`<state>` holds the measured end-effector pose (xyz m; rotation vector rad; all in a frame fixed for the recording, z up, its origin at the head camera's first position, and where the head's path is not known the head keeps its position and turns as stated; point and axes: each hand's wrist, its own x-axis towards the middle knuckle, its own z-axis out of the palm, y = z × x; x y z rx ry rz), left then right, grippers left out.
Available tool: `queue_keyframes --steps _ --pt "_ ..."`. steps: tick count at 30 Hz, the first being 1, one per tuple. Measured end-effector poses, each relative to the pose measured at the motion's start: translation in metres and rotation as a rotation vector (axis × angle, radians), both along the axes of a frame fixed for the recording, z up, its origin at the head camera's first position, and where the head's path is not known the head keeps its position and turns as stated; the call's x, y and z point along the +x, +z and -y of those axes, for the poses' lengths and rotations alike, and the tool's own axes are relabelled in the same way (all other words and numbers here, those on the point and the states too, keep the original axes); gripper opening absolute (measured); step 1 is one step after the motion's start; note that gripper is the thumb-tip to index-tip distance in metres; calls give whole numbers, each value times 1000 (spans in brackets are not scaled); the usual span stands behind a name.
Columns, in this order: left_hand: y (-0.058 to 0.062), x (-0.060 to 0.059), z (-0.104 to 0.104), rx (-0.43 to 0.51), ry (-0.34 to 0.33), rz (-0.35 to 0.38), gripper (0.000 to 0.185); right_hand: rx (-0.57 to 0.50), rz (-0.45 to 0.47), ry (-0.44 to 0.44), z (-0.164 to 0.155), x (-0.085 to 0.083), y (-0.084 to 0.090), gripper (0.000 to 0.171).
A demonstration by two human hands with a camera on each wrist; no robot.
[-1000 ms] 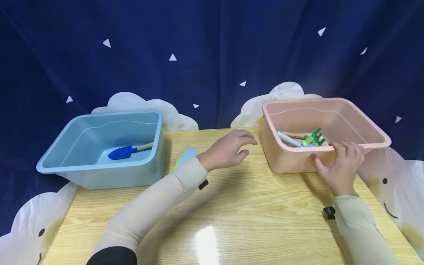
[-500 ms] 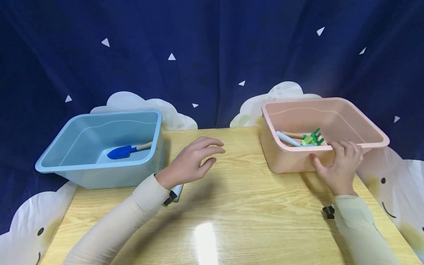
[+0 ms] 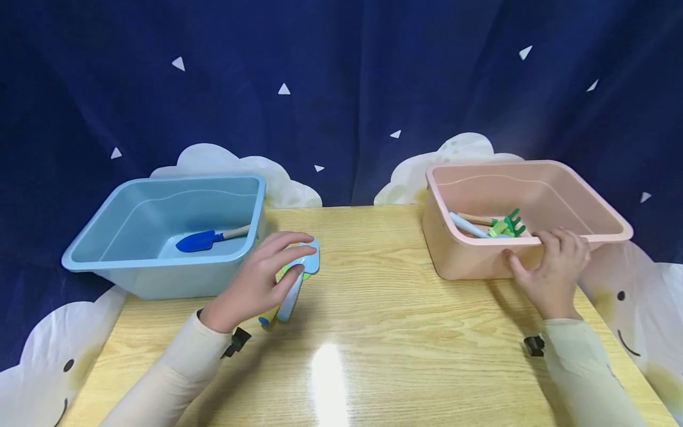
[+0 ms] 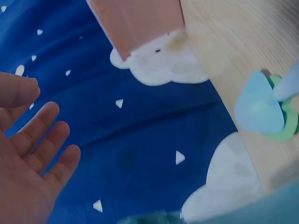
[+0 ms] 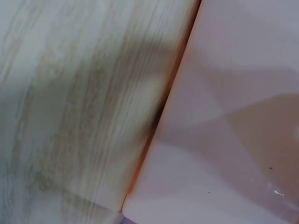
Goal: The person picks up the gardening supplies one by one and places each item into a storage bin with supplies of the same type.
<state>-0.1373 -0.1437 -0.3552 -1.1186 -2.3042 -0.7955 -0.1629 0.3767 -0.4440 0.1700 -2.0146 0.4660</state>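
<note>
My left hand (image 3: 261,279), fingers apart and loosely bent, hovers by the blue bin's near right corner and holds nothing. Just under and right of its fingertips a light blue toy shovel (image 3: 312,261) lies on the table. Beneath the shovel's blade shows a light green piece (image 4: 289,128), and beside its handle lies a yellow handle (image 3: 270,314) with a blue end, partly hidden by my hand. My right hand (image 3: 555,273) grips the near rim of the pink bin (image 3: 464,261), thumb outside and fingers over the edge. The right wrist view shows only bin wall and tabletop.
Inside the blue bin (image 3: 160,279) lies a blue trowel (image 3: 197,241) with a wooden handle. The pink bin holds a green hand rake (image 3: 513,224), a light blue handle (image 3: 468,226) and a light green piece. A dark blue curtain (image 3: 341,89) hangs behind the wooden table (image 3: 395,332).
My left hand has moved left and toward me, from the middle of the table to beside the blue bin, uncovering the light blue shovel. The right hand stays on the pink bin's rim.
</note>
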Motion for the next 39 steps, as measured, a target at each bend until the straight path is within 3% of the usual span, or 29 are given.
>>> queue_keyframes --steps 4,9,15,19,26,33,39 --pt "-2 4 14 37 57 14 33 10 60 4 -1 3 2 73" --pt "-4 10 25 68 102 17 35 -29 120 68 -2 9 11 76" --pt "-5 14 28 58 121 1 39 -113 232 129 1 24 34 62" --pt "-4 16 29 67 124 -10 40 -117 228 146 12 29 49 61" --pt "-7 19 34 63 162 -37 39 -16 144 279 60 26 64 82" --pt "-10 20 38 18 198 -95 37 139 179 377 107 22 67 71" --pt "-10 23 37 35 198 -67 42 234 240 457 132 17 62 65"
